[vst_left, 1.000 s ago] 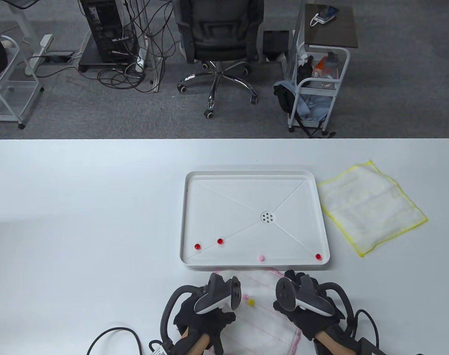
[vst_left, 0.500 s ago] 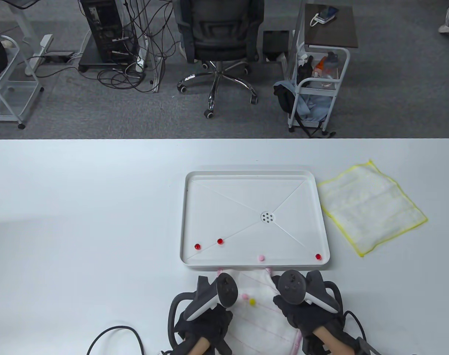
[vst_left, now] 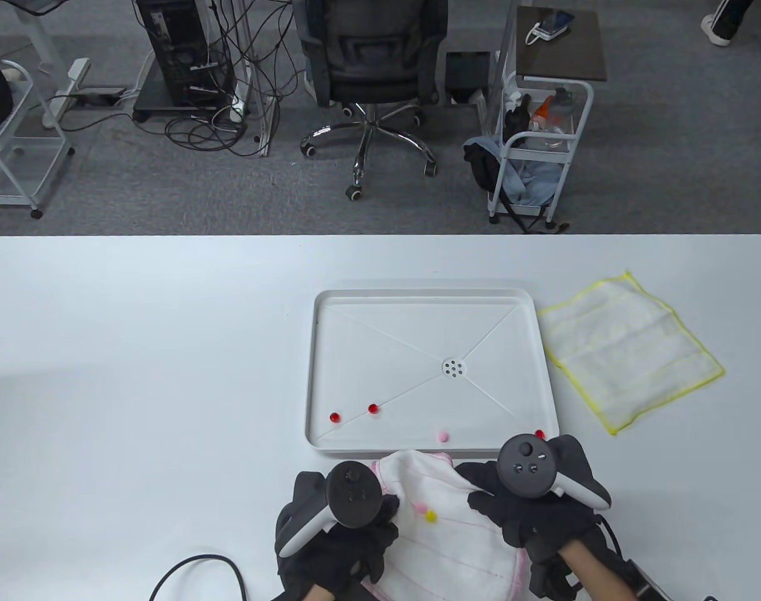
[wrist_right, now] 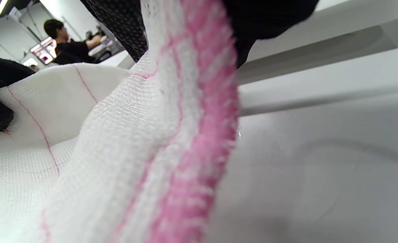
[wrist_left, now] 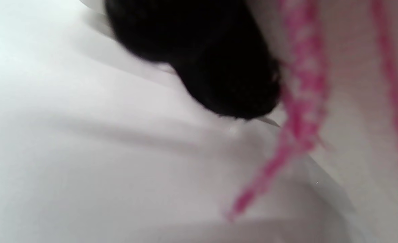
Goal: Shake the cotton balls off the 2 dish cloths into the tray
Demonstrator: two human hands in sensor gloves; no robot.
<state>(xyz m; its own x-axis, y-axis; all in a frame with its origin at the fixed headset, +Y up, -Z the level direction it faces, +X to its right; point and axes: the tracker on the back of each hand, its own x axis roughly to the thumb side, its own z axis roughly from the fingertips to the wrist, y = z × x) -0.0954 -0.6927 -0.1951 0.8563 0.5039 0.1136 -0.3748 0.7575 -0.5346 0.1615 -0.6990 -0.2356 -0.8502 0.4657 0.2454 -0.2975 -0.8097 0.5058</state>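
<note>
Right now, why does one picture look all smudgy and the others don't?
The left wrist view is the smudgy one: the black gloved fingers and the pink-edged cloth are very close to the camera and blurred. In the right wrist view the cloth's weave is sharp in the middle, though its nearest pink hem goes soft. The table view is evenly lit and sharp, with the tray crisp.

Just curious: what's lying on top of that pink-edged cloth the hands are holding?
On the pink-edged cloth sit two small balls, a pink ball and a yellow ball. Anything beneath the hands' gloves is hidden.
</note>
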